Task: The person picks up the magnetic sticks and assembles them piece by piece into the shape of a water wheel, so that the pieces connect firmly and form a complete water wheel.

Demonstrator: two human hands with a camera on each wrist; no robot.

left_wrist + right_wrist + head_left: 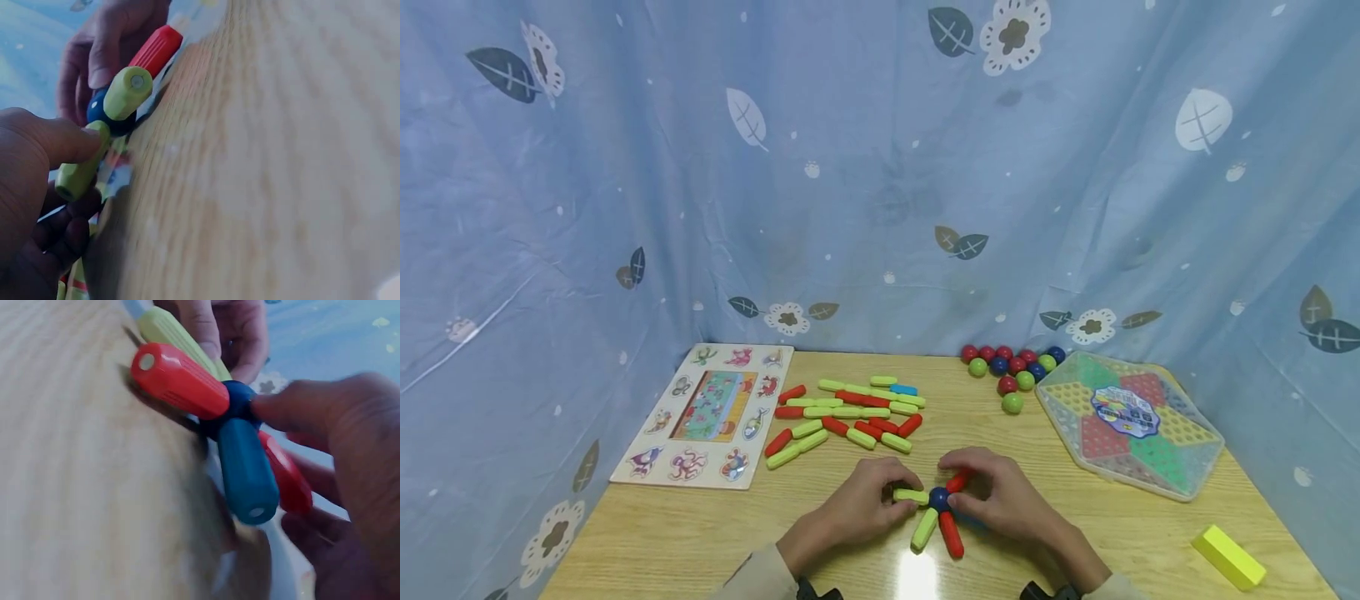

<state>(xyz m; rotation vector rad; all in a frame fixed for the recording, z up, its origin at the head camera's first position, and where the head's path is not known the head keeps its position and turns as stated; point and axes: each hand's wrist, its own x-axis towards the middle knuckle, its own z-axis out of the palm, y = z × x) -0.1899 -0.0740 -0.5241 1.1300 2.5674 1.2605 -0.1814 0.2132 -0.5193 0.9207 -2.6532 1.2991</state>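
A dark blue ball (938,498) sits at the hub of a star of magnetic rods, low over the table in front of me. My left hand (865,504) pinches a yellow-green rod (912,497) whose inner end meets the ball. At the ball's other side is my right hand (1003,496), its thumb pressed on the ball and its fingers curled round behind, near a red rod (958,481). Another yellow-green rod (924,530) and a second red rod (951,535) point toward me. The right wrist view shows a blue rod (249,472) under the right hand.
Several loose yellow-green and red rods (850,412) lie behind the hands, with one blue rod (904,389). Coloured balls (1017,365) cluster at the back right. A picture puzzle board (651,462) lies left; a clear hexagonal game box (1127,412) and yellow block (1228,557) lie right.
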